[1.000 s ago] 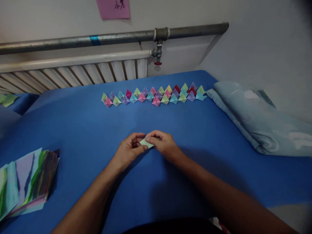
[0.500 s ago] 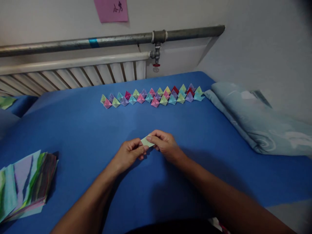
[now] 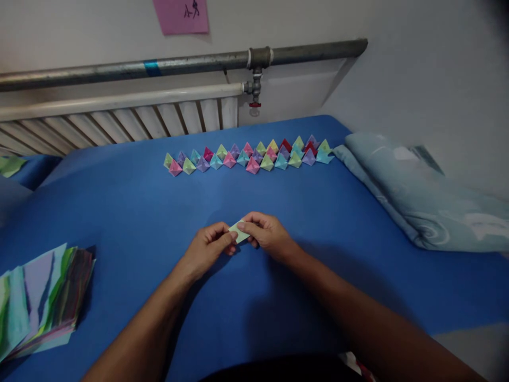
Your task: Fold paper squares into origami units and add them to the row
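Note:
A small pale green piece of folded paper (image 3: 239, 234) is held between both hands, above the middle of the blue surface (image 3: 167, 207). My left hand (image 3: 210, 245) pinches its left edge, thumb on top. On the right side of the paper, my right hand (image 3: 266, 233) grips it with the thumb lying across its face; the fingers beneath are partly hidden. Beyond the hands stand rows of small folded paper shapes (image 3: 253, 165) in pink, green, blue, purple, yellow and red.
Coloured paper sheets (image 3: 40, 297) lie stacked at the left. A folded light blue cloth (image 3: 413, 196) rests at the right. Behind the surface are a white radiator (image 3: 131, 124), a metal pipe (image 3: 199, 63) and a valve (image 3: 255, 90). A pink note (image 3: 182, 17) hangs on the wall.
My left thumb and fingers have shifted slightly on the paper, and more of its lower edge shows. My right hand has barely moved.

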`<state>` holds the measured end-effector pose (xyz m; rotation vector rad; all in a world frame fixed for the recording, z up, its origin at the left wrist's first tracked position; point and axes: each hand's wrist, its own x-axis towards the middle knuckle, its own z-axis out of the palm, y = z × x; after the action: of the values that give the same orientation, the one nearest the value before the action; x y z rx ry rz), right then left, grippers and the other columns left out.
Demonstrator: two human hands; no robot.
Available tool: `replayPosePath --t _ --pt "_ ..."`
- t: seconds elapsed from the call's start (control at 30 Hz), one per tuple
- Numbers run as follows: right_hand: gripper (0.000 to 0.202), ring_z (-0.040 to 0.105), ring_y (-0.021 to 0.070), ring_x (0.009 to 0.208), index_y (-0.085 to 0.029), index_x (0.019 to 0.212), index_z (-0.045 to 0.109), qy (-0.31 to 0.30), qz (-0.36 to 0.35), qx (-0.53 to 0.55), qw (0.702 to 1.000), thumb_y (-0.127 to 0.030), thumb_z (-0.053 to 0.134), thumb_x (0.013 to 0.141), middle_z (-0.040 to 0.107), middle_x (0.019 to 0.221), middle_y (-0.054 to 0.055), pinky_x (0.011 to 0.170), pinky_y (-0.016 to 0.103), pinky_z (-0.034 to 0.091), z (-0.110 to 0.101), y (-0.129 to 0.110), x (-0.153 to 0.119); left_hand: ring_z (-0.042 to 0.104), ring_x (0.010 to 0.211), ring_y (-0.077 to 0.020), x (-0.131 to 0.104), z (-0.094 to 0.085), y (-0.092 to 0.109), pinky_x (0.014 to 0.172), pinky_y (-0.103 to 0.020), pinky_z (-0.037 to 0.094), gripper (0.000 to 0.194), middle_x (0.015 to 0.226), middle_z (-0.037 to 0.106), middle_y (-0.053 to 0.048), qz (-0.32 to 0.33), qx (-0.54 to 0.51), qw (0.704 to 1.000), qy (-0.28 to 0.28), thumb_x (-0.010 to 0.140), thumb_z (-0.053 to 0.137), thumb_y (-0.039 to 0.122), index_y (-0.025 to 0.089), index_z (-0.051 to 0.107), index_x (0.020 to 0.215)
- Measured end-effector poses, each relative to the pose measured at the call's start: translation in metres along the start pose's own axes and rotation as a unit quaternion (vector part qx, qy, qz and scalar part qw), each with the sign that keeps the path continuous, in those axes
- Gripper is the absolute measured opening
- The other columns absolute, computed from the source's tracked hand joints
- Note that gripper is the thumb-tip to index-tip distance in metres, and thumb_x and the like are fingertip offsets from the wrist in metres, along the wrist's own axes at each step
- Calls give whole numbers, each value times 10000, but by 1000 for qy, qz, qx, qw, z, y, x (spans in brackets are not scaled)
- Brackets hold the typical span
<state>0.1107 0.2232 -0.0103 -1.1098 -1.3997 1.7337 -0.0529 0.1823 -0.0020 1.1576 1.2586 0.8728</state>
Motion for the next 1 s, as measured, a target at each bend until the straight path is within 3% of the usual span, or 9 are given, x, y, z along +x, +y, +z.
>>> replayPosePath --t 0.2,0.33,0.43,0.5,0.67,0.83,1.0 --pt "161 459 66 490 -185 805 608 -8 23 33 999 -244 639 659 553 587 -60 452 199 349 0 -3 -1 554 562 -120 1 1 -1 610 -275 425 259 574 627 -7 8 -1 1000 29 773 655 399 180 607 642" --pt "150 451 74 472 -181 789 601 -12 54 11 998 -216 610 643 523 542 -68 432 203 336 -1 -3 1 583 593 -133 2 -1 -2 628 -288 457 216 660 654 -22 -14 -20 999 26 782 632 390 174 639 763" --pt "175 435 70 455 -191 812 578 -2 62 -29 998 -168 600 639 512 519 -84 436 201 314 0 0 2 580 660 -132 2 -3 -4 658 -283 457 146 761 646 -14 71 54 989 122 791 621 328 194 645 846" --pt "217 433 67 452 -202 834 558 13 49 -72 996 -138 609 633 510 515 -97 454 201 316 0 3 1 588 740 -143 1 -4 -6 717 -292 459 84 820 650 -16 154 149 966 145 803 595 260 211 648 847" --pt "243 418 66 436 -214 850 522 7 60 -95 994 -138 624 643 487 501 -113 464 207 310 0 6 0 614 879 -185 -2 -5 -8 835 -357 453 201 885 691 -31 256 324 911 0 807 498 121 229 643 897" --pt "205 396 68 419 -219 819 503 -9 76 -85 994 -126 585 656 477 487 -111 459 211 293 -3 8 5 598 1002 -218 -2 -11 -9 892 -395 417 254 1037 691 -55 289 417 861 -32 799 524 106 215 617 1009" --pt "78 420 85 486 -213 740 543 -25 -6 -274 962 -140 564 720 487 524 -74 499 232 285 -3 7 -4 603 955 -228 0 -13 -11 866 -410 403 216 992 693 -63 265 470 838 -79 833 521 128 210 651 984"
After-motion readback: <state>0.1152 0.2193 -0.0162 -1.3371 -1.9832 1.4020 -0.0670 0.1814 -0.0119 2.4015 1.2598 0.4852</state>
